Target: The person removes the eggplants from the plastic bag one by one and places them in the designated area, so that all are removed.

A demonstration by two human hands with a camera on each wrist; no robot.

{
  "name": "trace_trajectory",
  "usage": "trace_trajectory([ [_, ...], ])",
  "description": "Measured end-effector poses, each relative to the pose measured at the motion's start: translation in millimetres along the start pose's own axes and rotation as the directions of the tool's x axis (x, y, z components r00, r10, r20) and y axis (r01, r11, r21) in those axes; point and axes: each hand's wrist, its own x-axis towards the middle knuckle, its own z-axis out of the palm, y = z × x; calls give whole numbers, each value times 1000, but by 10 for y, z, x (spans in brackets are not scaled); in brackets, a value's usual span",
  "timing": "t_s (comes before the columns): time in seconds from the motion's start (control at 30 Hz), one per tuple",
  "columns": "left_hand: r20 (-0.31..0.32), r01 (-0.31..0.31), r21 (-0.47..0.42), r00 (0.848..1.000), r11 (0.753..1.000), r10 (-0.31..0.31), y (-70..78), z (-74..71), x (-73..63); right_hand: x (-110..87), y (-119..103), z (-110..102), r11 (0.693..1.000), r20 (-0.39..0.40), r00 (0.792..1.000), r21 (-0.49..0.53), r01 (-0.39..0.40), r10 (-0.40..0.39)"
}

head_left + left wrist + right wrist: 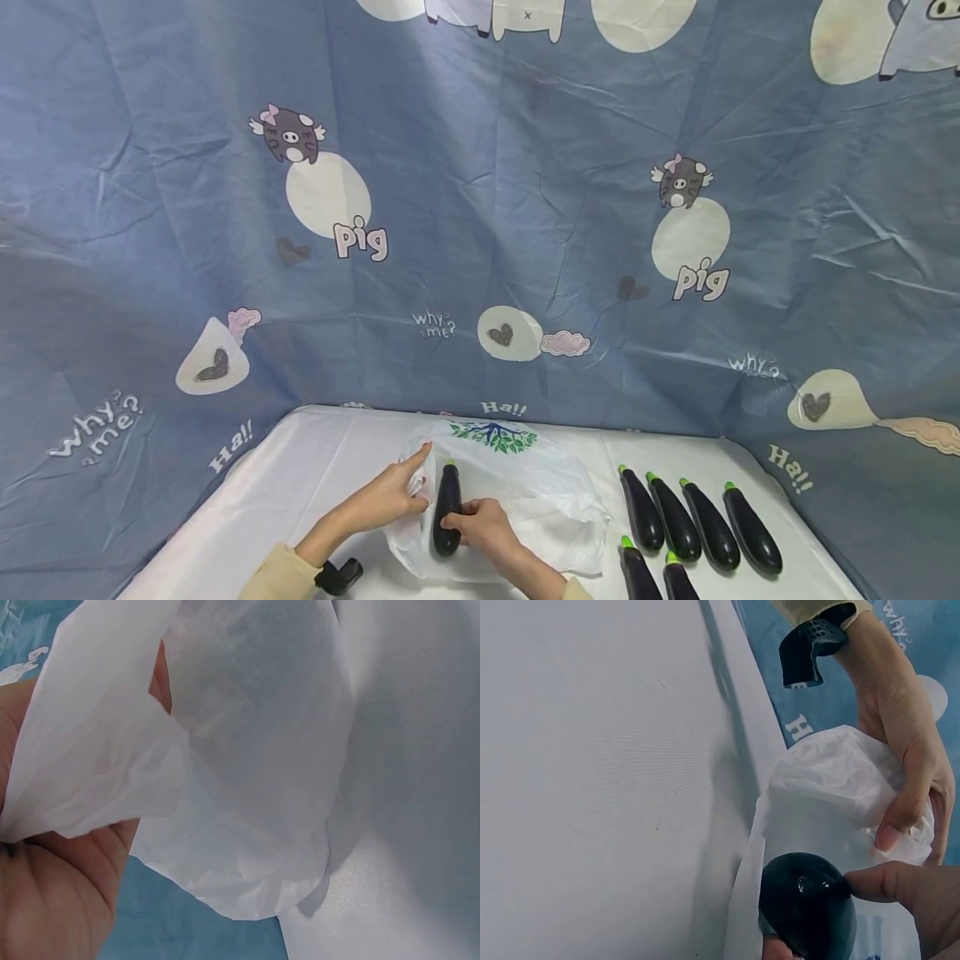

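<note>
A white plastic bag [555, 492] with a green and blue tree print lies on the white table. My left hand [386, 498] holds the bag's left edge at its mouth, the index finger stretched out and the thumb against the plastic. In the left wrist view a flap of the plastic bag [97, 727] hides part of that hand. My right hand [489, 532] grips a dark eggplant [447, 508] near its rounded lower end, the green stem pointing away from me. This eggplant [806, 900] is at the bag's opening in the right wrist view.
Several more eggplants [708, 525] lie on the right side of the white table [300, 467], some nearer the front edge. A blue curtain [450, 208] with pig prints hangs behind the table. A black wrist device [339, 577] sits at the left sleeve.
</note>
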Motion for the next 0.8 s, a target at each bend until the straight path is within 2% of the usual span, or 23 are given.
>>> trace_trajectory([
  [0.3, -16, 0, 12, 1000, 1000, 0, -8, 11, 6, -108, 11, -97, 999, 21, 1000, -34, -7, 8],
  [0.53, 12, 12, -24, 1000, 1000, -12, -19, 28, 13, -205, 77, -202, 998, 41, 998, -53, -41, 44],
  [0.63, 6, 8, -5, 1000, 1000, -8, -25, 34, 13, -265, 90, -250, 997, 47, 997, -51, -52, 55],
  [0.8, -8, 12, 9, 1000, 1000, -12, -34, 42, 13, -375, 125, -302, 998, 78, 997, -64, 2, 3],
])
